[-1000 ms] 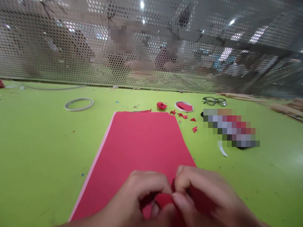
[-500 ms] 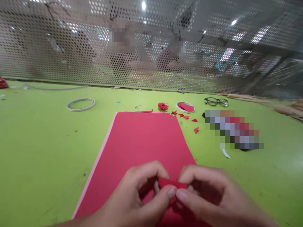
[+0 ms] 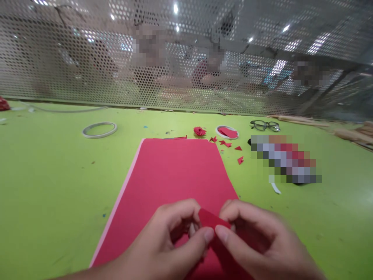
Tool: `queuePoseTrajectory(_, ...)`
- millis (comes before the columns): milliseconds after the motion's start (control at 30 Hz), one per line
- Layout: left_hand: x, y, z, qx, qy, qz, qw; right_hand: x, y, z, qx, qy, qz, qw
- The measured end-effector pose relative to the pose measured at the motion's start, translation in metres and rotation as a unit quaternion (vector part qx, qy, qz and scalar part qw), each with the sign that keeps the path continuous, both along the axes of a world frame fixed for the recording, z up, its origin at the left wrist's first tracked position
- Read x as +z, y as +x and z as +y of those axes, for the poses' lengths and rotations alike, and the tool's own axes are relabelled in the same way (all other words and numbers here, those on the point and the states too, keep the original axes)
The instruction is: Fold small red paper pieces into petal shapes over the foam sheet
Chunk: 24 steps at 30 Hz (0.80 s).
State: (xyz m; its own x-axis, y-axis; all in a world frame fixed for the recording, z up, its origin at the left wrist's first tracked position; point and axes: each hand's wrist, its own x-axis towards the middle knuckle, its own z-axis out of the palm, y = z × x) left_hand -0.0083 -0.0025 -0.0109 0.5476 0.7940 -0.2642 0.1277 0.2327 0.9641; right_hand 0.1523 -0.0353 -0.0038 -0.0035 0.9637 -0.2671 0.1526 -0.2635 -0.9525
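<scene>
Between my two hands is a small folded piece of red paper [image 3: 210,218], pinched over a large red sheet. My left hand [image 3: 175,229] grips its left side with thumb and forefinger. On its right side, my right hand [image 3: 256,233] does the same, the thumb pressed on the near face. The red sheet [image 3: 175,171] lies flat on the green table, with a pale strip along its left edge. Beyond its far edge sit a round pleated red paper piece [image 3: 199,131] and several small folded red triangles [image 3: 225,143].
A white ring [image 3: 99,130] lies to the left on the green table [image 3: 52,175]. Another ring [image 3: 227,132] has red paper pieces inside it. Glasses [image 3: 265,125] and a blurred-out long object [image 3: 285,159] lie right. A perforated metal screen [image 3: 116,85] stands behind, people beyond it.
The folded red paper has tilted up and shows more of its flat face. Both hands remain over the sheet, still pinching, with the thumbs slightly shifted.
</scene>
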Motion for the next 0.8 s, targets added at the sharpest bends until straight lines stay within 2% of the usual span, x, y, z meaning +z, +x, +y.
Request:
queuePoseTrajectory(200,-0.001,0.002,-0.003,-0.016,0.013,0.032,0.999,0.000,0.001,0.002,0.009,0.003,-0.027,1.000)
queuePoseTrajectory(300,-0.002,0.001,-0.006,0.000,0.030,0.049,0.998,0.000,0.002,0.000,0.018,0.044,-0.045,0.998)
queuePoseTrajectory(367,-0.002,0.001,-0.007,-0.048,0.029,0.053,0.997,0.000,0.002,-0.001,0.023,0.087,-0.079,0.993)
queuePoseTrajectory(433,-0.002,0.002,-0.007,-0.020,0.047,0.061,0.997,0.000,0.003,0.000,0.019,0.102,-0.083,0.991)
queuePoseTrajectory(600,-0.005,0.002,-0.001,-0.031,0.126,0.093,0.987,0.003,0.002,0.005,0.026,0.023,0.043,0.998)
queuePoseTrajectory(800,-0.013,-0.002,0.003,-0.082,0.142,0.098,0.982,0.000,0.003,0.006,0.071,0.025,0.051,0.996)
